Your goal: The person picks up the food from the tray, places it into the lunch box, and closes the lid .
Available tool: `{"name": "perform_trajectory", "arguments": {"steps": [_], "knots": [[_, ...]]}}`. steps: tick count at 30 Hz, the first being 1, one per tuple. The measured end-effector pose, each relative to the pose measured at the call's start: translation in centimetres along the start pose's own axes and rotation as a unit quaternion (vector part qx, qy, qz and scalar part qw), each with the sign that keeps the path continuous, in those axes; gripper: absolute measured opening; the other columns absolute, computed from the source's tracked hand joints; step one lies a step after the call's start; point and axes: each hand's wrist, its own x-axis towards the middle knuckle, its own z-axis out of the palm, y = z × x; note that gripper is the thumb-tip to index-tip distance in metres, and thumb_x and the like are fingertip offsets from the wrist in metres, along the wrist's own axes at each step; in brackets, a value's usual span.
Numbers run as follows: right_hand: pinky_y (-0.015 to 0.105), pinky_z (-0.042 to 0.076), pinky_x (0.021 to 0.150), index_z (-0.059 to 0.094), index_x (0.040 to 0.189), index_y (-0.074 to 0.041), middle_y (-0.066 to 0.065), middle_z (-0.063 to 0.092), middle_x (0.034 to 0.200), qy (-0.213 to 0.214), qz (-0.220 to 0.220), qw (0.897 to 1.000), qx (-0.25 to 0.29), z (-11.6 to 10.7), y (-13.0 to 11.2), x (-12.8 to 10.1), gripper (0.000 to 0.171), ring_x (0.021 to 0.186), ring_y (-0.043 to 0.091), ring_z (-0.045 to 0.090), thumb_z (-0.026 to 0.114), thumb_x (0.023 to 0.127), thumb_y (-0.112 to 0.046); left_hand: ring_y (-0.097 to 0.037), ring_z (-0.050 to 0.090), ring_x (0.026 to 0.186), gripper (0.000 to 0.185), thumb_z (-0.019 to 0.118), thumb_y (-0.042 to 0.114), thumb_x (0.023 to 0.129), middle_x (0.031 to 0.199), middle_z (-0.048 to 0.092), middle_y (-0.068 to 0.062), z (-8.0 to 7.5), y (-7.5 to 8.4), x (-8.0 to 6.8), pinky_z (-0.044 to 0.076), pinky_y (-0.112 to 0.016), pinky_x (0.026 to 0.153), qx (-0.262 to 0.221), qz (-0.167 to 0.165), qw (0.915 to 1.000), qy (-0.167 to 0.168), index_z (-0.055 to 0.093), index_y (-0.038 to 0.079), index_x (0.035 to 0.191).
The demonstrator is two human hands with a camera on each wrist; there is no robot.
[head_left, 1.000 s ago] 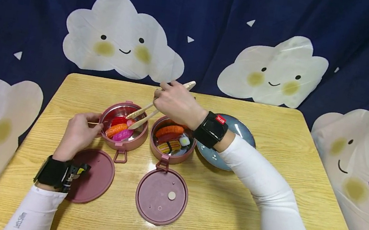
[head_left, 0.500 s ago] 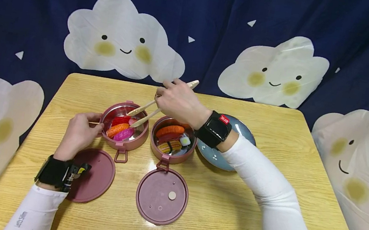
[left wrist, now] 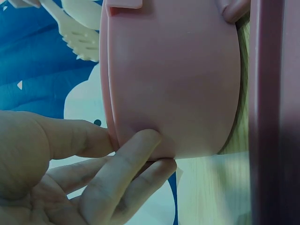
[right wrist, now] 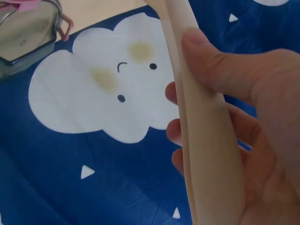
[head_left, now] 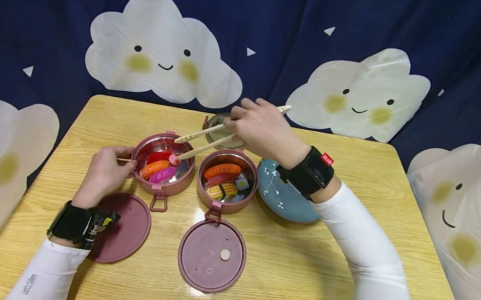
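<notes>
Right hand curled around chopsticks, tips over left pink container, seemingly pinching a small pink piece. Left hand gripping that container's left wall.

Wooden bench carries two pink tins side by side, left tin and right tin, their pink lids lying nearer, a blue plate right, a glass-lidded container at the far edge.
</notes>
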Motion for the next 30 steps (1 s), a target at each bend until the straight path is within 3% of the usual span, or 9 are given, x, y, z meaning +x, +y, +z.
{"name": "perform_trajectory", "arguments": {"steps": [14,23,30], "knots": [[0.038,0.056,0.075,0.079,0.123,-0.016,0.007,0.077,0.104,0.074,0.028,0.994,0.078,1.6,3.5,-4.6,0.031,0.091,0.028,0.065,0.082,0.093,-0.024,-0.047,0.073,0.112,0.043,0.060,0.006,0.104,0.136,0.063,-0.038,0.0,0.1,-0.1,0.065,-0.031,0.081,-0.008,-0.004,0.9999,-0.007,0.057,-0.011,0.144],[0.043,0.058,0.077,0.079,0.124,-0.010,0.010,0.078,0.107,0.077,0.078,0.986,0.128,3.2,5.4,-8.5,0.034,0.094,0.028,0.065,0.081,0.093,-0.023,-0.046,0.073,0.111,0.042,0.060,0.006,0.104,0.135,0.064,-0.038,0.0,0.1,0.0,0.065,-0.032,0.082,-0.006,-0.006,0.9999,-0.007,0.057,-0.011,0.143],[0.043,0.056,0.071,0.079,0.123,-0.010,0.011,0.077,0.106,0.081,0.121,0.978,0.149,4.9,6.6,-12.0,0.036,0.093,0.029,0.066,0.085,0.089,-0.023,-0.046,0.073,0.111,0.043,0.061,0.005,0.104,0.134,0.064,-0.037,0.0,0.1,0.0,0.064,-0.033,0.082,-0.004,-0.007,1.0000,-0.004,0.058,-0.011,0.143]]}}
